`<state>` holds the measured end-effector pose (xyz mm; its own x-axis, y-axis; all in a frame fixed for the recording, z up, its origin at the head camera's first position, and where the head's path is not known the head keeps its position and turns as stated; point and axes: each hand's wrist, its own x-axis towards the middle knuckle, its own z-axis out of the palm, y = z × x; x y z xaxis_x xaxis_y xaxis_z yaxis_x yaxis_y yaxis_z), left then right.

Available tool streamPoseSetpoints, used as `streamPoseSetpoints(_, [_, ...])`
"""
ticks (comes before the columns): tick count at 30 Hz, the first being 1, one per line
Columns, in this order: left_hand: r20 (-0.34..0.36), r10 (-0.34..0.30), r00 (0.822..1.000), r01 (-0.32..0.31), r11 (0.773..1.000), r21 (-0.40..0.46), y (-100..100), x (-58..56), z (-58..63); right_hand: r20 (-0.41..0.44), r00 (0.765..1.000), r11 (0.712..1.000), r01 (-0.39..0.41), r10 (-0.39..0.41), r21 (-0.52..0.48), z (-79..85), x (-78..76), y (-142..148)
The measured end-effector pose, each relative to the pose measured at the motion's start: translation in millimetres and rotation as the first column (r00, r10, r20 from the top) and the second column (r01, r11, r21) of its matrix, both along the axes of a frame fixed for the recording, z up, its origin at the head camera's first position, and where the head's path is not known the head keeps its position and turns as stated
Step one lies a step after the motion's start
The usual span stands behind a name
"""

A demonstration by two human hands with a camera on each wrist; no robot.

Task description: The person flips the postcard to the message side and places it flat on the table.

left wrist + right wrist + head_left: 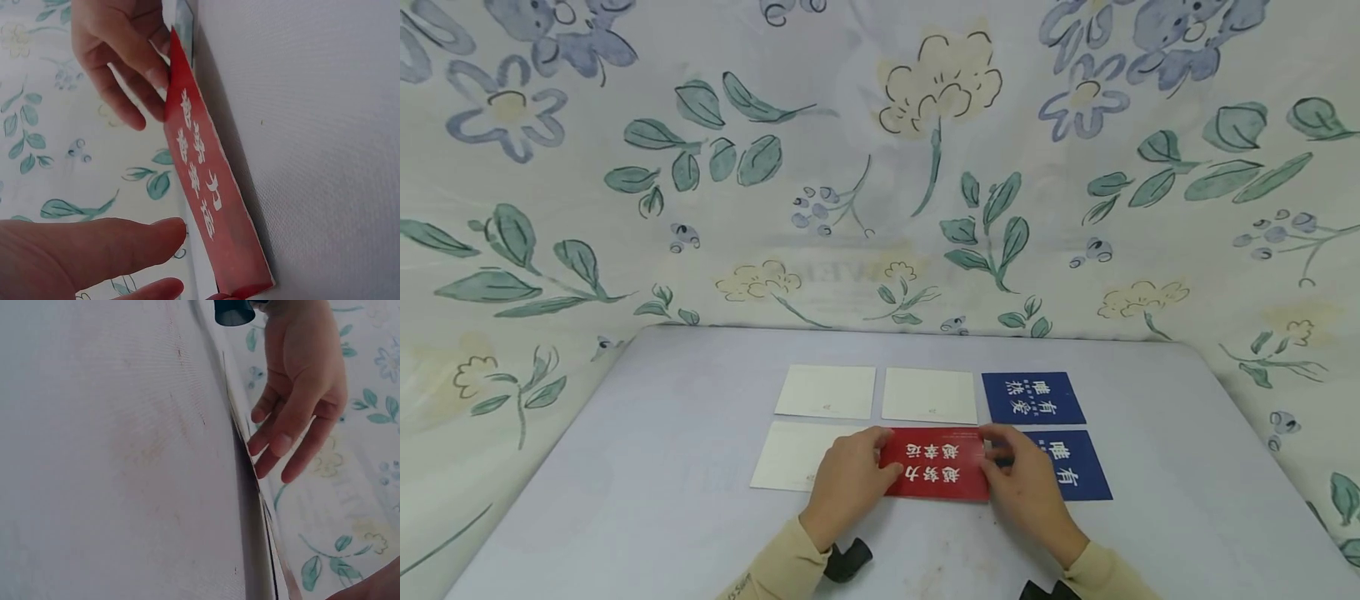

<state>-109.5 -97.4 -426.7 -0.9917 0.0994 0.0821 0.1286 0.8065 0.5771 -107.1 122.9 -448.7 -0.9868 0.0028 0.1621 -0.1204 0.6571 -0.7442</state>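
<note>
A red card (934, 487) with white characters is held by its two short ends in front of me. My left hand (847, 477) grips the left end, the thumb near its lower corner. The right end is pinched by my right hand (1026, 487), its fingertips at the upper corner and side. In the left wrist view the red card (228, 244) slants a little off the table surface. Only its thin edge shows in the right wrist view. Under my left hand lies a white card (786, 458); a blue card (1090, 475) is partly covered by my right hand.
Behind the red card, a row holds two white cards, one on the left (825, 392) and one in the middle (929, 396), with a blue card (1033, 398) on the right. They lie on a white table (647, 467). A floral cloth (880, 183) hangs behind it.
</note>
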Motion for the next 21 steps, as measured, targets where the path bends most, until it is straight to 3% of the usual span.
streamPoseSetpoints(10, [-0.007, 0.006, 1.0, -0.006, 1.0, 0.013, 0.3, 0.4, 1.6, 0.054, 0.998, 0.993, 0.017, -0.011, -0.115, -6.3, -4.5, 4.1])
streamPoseSetpoints(21, [-0.01, -0.02, 1.0, 0.021, 0.998, 0.067, -0.2, -0.8, 2.1, 0.005, 1.0, 0.989, 0.013, -0.012, -0.146, -9.2, -5.9, 7.3])
